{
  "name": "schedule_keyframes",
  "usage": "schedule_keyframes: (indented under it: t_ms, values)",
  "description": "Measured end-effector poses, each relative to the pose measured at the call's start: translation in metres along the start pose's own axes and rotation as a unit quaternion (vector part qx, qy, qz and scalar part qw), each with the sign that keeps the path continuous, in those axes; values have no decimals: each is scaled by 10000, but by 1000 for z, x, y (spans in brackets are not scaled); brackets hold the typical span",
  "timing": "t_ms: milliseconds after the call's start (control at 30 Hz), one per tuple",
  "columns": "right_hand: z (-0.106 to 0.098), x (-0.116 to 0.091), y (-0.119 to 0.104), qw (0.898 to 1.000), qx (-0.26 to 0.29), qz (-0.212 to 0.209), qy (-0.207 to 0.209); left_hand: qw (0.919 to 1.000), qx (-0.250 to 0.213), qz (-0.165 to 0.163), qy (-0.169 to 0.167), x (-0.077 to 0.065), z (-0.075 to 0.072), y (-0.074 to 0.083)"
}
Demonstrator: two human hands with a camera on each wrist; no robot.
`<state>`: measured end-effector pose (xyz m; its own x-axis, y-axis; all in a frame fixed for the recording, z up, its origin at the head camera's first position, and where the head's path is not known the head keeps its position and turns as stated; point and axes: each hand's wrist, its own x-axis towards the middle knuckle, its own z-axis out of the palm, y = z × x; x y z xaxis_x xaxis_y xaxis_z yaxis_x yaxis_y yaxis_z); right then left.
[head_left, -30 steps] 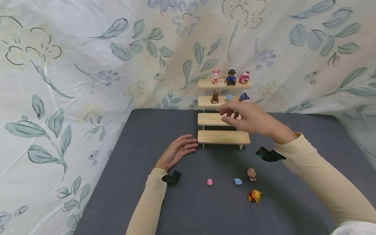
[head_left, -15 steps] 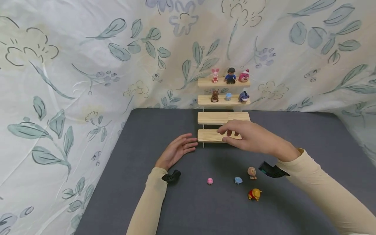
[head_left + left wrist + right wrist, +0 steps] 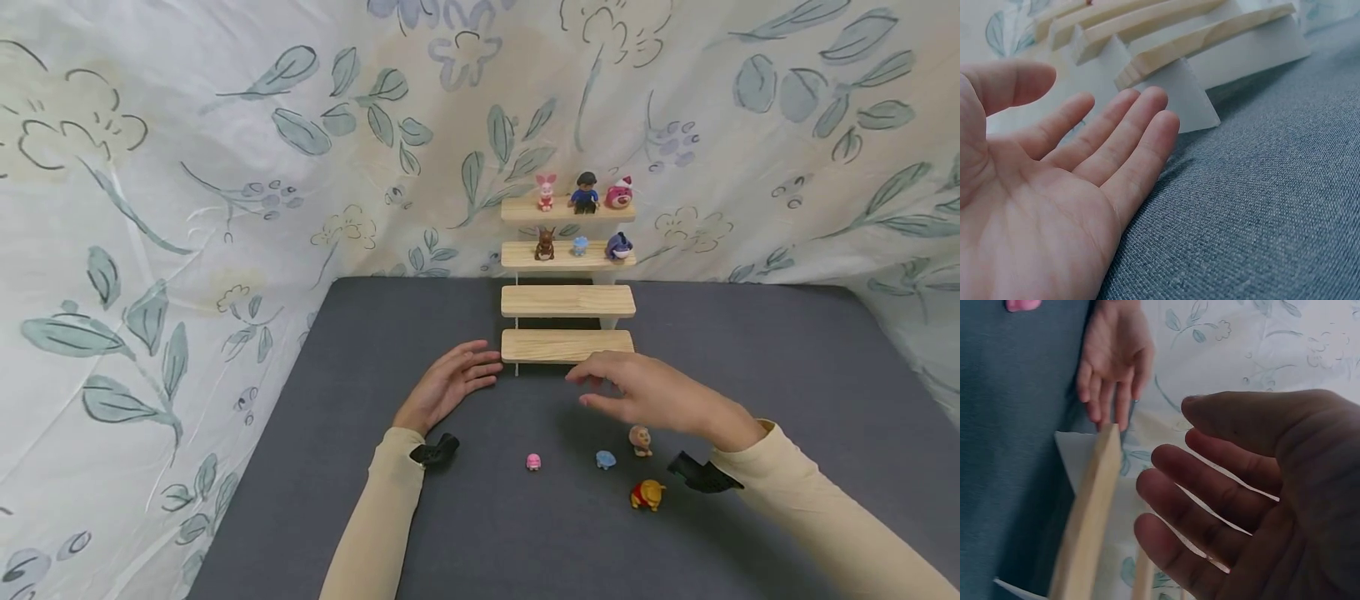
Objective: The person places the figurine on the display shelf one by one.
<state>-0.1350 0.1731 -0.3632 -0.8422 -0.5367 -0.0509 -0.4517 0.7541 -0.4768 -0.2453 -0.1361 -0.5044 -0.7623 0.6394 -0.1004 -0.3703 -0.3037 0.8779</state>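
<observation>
My left hand (image 3: 448, 385) rests on the dark cloth with relaxed fingers, palm turned toward the tiered wooden shelf (image 3: 567, 346); in the left wrist view its fingertips lie close by the lowest tier. Nothing is in my right hand (image 3: 660, 396), which hovers with loosely bent fingers in front of the bottom tier's right end. Below it, on the cloth, are a lion-like figurine (image 3: 641, 440), partly under the hand, a blue turtle-like figurine (image 3: 605, 460), a yellow bear figurine in a red shirt (image 3: 647, 495) and a small pink figurine (image 3: 533, 462).
Figurines stand on the two upper tiers: a pink piglet (image 3: 546, 193), a blue-shirted toy person (image 3: 585, 193) and a magenta bear (image 3: 619, 193) on top; a brown figure (image 3: 545, 244), a small light-blue one (image 3: 580, 245) and a blue donkey (image 3: 618, 246) below. Floral fabric (image 3: 420, 167) hangs behind.
My right hand has moved from in front of the upper tiers down toward the figurines on the cloth, uncovering the middle of the shelf. The left hand has stayed put.
</observation>
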Motion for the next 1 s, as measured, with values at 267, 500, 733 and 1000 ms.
schedule_keyframes:
  t_ms: [267,500,733,1000]
  values:
    - [21,-9,11,9979,249,195,-558,10000,3,17,20,-2,-1,-1]
    - [37,-14,18,9954,374,205,-862,10000,-3,32,-43,-1,-1,-1]
    - [50,-19,24,9907,634,301,-1165,9999,54,57,-124,0,-2,-2]
    - [58,-22,26,9882,493,440,-1381,10000,-24,-5,-43,0,-1,-2]
